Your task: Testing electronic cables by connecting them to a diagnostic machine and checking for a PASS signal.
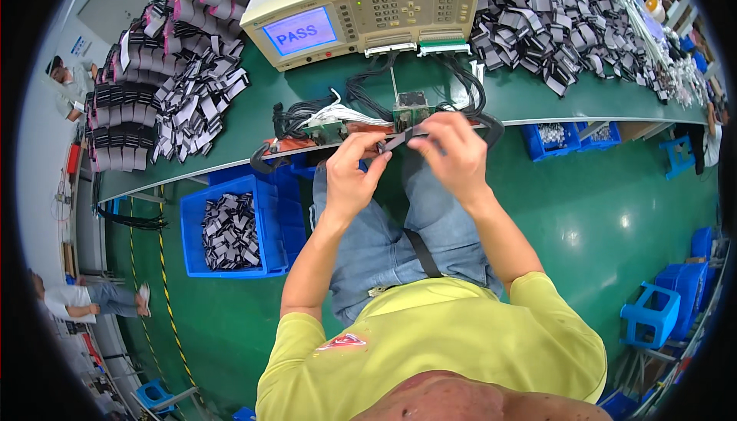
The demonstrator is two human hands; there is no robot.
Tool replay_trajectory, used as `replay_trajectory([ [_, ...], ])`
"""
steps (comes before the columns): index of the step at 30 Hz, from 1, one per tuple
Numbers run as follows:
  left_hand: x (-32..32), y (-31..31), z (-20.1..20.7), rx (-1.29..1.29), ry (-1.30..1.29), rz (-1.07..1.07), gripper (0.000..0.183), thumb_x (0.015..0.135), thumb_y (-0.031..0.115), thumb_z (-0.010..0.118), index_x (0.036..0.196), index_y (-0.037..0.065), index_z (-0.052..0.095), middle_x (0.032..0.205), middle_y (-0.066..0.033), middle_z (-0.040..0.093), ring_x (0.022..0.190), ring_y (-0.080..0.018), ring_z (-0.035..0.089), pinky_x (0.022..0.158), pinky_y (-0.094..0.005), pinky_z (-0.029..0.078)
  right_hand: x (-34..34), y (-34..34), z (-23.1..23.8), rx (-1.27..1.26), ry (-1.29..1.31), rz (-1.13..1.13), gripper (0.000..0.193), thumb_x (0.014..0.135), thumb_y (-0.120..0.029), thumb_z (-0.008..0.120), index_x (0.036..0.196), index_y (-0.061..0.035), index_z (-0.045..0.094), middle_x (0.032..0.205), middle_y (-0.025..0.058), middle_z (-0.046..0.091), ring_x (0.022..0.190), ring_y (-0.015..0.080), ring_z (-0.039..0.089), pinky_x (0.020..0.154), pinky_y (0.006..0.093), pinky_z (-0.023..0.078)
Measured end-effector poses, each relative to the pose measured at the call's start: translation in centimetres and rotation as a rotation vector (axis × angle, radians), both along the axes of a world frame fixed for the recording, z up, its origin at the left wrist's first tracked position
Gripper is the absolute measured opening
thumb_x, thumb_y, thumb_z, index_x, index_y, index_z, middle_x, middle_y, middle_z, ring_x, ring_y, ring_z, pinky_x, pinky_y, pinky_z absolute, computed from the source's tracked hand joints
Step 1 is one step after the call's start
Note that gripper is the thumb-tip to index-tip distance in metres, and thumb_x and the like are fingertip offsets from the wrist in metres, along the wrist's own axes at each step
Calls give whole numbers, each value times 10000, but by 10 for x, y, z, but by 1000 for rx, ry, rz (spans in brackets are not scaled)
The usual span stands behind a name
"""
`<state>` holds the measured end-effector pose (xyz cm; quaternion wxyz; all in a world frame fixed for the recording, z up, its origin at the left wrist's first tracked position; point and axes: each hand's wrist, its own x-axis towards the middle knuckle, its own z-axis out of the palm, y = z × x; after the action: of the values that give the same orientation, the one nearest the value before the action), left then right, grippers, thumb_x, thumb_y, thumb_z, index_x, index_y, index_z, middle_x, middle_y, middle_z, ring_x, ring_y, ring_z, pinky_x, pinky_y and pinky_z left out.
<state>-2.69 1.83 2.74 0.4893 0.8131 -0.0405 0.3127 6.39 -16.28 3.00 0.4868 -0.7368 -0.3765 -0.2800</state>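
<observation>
A short grey ribbon cable (397, 141) with dark connector ends is stretched between my hands at the bench's front edge. My left hand (353, 174) pinches its left end between thumb and fingers. My right hand (454, 154) has its fingers closed at the other end, partly covering the connector there. Just beyond the cable stands a small test fixture (411, 110) with a green board. Black wire bundles (370, 83) run from it to a beige bench tester (361, 18) with a lit screen.
Heaped ribbon cables (196, 106) lie on the bench's left, and another large pile (553, 26) on its right. A blue bin (223, 271) of cables stands below left. Small blue bins (553, 152) hang right. Blue stools (649, 315) and other people (77, 300) are farther off.
</observation>
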Motion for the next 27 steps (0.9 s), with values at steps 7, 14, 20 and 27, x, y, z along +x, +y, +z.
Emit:
replay_trajectory([
  [7, -4, -1, -7, -52, 35, -76, 316, 842, -48, 793, 1144, -19, 706, 1029, -129, 731, 859, -206, 743, 763, -304, 608, -5, 2, 9, -325, -37, 153, 259, 850, -296, 833, 953, -101, 697, 925, 32, 621, 718, 245, 674, 582, 391, 534],
  [14, 17, -17, -11, -80, 54, 11, 281, 857, -28, 801, 1117, -27, 695, 1028, -129, 731, 891, -208, 756, 777, -310, 617, -8, 13, 1, -195, 32, -21, 187, 869, -208, 824, 863, -58, 712, 769, 58, 598, 603, 283, 618, 516, 403, 466],
  [20, 20, -14, -13, -66, 65, 75, 314, 841, -26, 813, 1133, -30, 697, 1065, -128, 720, 879, -217, 758, 768, -317, 624, -12, 24, 3, -179, 85, -80, 161, 889, -201, 805, 860, -67, 721, 751, 58, 602, 585, 286, 622, 511, 395, 466],
  [27, 31, -14, -14, -65, 60, 47, 295, 848, -40, 796, 1125, -36, 696, 1047, -119, 715, 865, -204, 759, 769, -305, 621, -10, 28, 3, -213, 120, -162, 216, 934, -238, 759, 806, -84, 678, 779, 62, 603, 621, 307, 659, 520, 428, 497],
])
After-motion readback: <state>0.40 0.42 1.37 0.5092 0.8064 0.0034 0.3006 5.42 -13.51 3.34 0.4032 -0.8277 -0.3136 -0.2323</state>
